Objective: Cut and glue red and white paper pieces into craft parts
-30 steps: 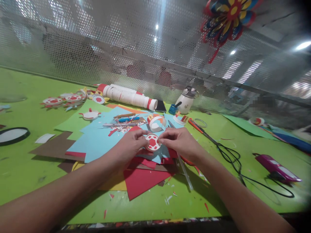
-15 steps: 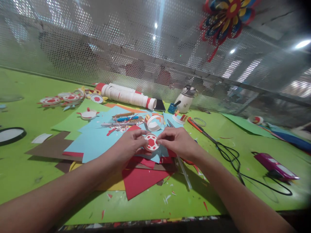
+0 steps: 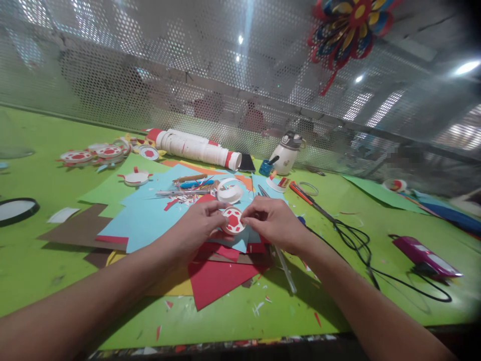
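Above the pile of coloured paper, a small round white paper disc with a red football-like pattern (image 3: 234,220) is held between my hands. The thumb and fingers of my left hand (image 3: 205,219) close on its left edge. My right hand (image 3: 274,220) has its thumb and forefinger pinched together at the disc's right rim; whether a small piece is between them I cannot make out. Just behind the disc sits a white paper ring (image 3: 230,191). Under and beside my right hand lies a thin clear rod (image 3: 286,271), its upper part hidden.
Blue paper sheets (image 3: 146,220) carry a blue-handled tool (image 3: 196,184) and scraps. Farther back are a white paper roll (image 3: 195,149), a blue jar (image 3: 266,168) and a bottle (image 3: 285,153). Finished-looking discs (image 3: 76,157) lie left; an orange-handled tool (image 3: 300,193) and magenta device (image 3: 424,255) lie right.
Both hands keep almost the same place and hold on the disc. The white ring behind it looks different, its red-and-gold label no longer showing. A dark cord now shows beside my right wrist.
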The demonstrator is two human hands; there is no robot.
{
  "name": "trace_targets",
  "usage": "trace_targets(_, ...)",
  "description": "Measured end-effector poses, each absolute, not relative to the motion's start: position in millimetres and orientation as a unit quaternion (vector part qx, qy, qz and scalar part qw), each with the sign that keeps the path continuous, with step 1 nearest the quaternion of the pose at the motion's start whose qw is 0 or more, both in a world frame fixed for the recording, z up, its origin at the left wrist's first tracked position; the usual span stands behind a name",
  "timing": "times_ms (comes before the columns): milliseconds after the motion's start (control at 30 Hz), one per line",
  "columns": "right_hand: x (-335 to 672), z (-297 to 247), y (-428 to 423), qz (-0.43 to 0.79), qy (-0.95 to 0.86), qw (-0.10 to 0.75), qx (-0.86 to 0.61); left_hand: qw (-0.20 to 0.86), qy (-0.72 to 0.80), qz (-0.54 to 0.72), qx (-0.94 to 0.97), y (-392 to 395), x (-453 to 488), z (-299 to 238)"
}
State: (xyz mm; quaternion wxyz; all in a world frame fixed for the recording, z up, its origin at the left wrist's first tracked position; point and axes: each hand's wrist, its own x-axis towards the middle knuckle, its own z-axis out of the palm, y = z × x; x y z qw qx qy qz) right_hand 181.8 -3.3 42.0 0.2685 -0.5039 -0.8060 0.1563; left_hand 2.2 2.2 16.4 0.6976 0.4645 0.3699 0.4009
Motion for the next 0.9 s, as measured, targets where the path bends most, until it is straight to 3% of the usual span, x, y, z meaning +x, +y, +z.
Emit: trace_targets(900,175.0,37.3,-7.6,0.089,-0.82,0.27,-0.497,0.701,0.373,0.399,0.458,4.5,1.0,11.0)
